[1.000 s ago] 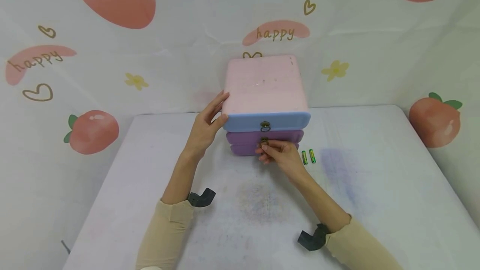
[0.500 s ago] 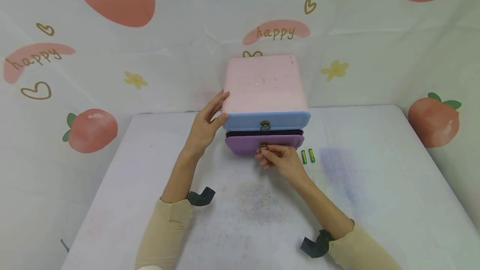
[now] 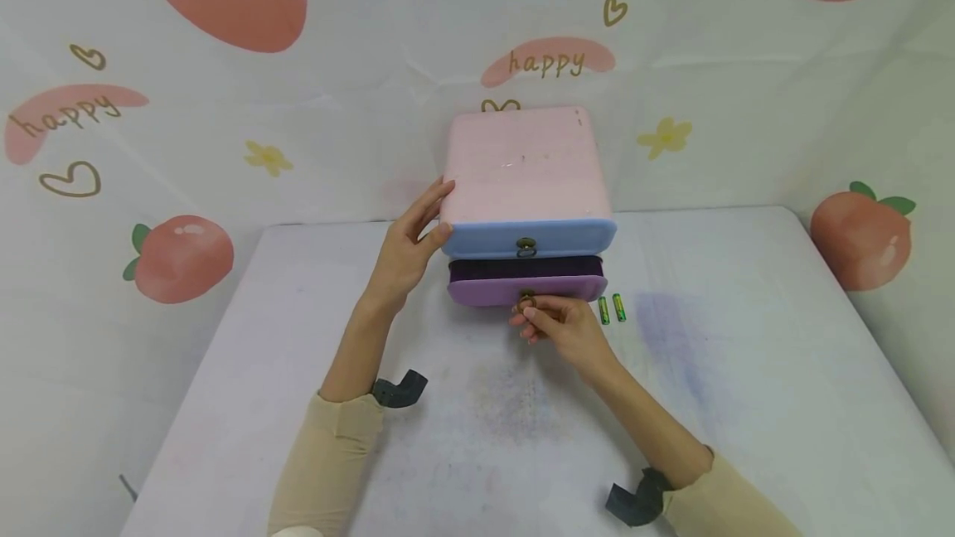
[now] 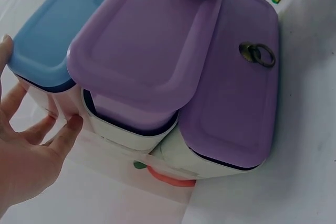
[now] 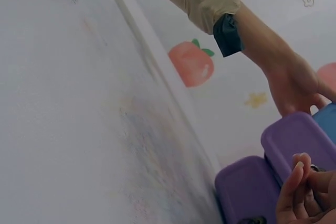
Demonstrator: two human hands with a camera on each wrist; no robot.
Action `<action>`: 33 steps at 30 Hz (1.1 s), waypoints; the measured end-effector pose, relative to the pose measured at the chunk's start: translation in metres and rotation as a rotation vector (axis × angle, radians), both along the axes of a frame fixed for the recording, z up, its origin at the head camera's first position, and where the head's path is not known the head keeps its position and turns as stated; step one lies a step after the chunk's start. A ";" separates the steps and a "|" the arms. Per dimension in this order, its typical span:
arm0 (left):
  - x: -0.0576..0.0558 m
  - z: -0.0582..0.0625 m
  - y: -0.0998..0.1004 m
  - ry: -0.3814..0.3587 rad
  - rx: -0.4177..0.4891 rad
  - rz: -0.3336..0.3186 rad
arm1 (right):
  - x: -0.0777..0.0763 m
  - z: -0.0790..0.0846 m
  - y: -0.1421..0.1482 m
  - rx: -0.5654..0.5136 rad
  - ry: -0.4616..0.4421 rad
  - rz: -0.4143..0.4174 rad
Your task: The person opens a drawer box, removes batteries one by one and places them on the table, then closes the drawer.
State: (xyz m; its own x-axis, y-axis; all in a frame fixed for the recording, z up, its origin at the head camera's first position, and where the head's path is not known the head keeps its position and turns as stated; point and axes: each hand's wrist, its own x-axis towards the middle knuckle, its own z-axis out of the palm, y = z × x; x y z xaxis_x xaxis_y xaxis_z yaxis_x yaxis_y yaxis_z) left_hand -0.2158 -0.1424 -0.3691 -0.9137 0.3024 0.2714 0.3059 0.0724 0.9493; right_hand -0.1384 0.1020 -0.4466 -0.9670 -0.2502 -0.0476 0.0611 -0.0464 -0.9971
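Observation:
A small chest of drawers with a pink top stands at the back of the table. My left hand presses spread fingers against its left side, the thumb by the front corner of the blue top drawer. With thumb and forefinger my right hand pinches the brass ring pull of the purple middle drawer. That drawer sticks out partway, its dark inner edge showing beneath the blue one. Below it, the purple bottom drawer sits closed in the left wrist view, its own ring pull hanging free.
Two green batteries lie on the white table just right of the chest, close to my right hand. Behind the chest hangs a white backdrop with fruit prints. A dark strap mount is on the left wrist.
The middle drawer has slid out toward me from nearly flush, with the right hand drawing back on its ring pull. The left hand stays at the chest's side.

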 end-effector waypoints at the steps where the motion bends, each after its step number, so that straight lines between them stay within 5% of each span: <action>1: 0.000 0.000 0.000 0.000 0.001 0.000 | 0.001 0.000 0.000 0.002 -0.001 0.001; 33: -0.002 -0.002 0.000 -0.017 0.008 0.004 | 0.030 -0.003 0.004 0.025 0.007 0.058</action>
State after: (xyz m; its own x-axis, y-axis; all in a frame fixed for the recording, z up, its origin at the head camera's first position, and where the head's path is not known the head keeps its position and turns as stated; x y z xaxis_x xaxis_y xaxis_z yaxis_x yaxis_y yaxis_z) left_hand -0.2178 -0.1424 -0.3709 -0.9194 0.2964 0.2586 0.2898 0.0662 0.9548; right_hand -0.1085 0.1065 -0.4496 -0.9512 -0.3048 -0.0483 0.0563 -0.0177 -0.9983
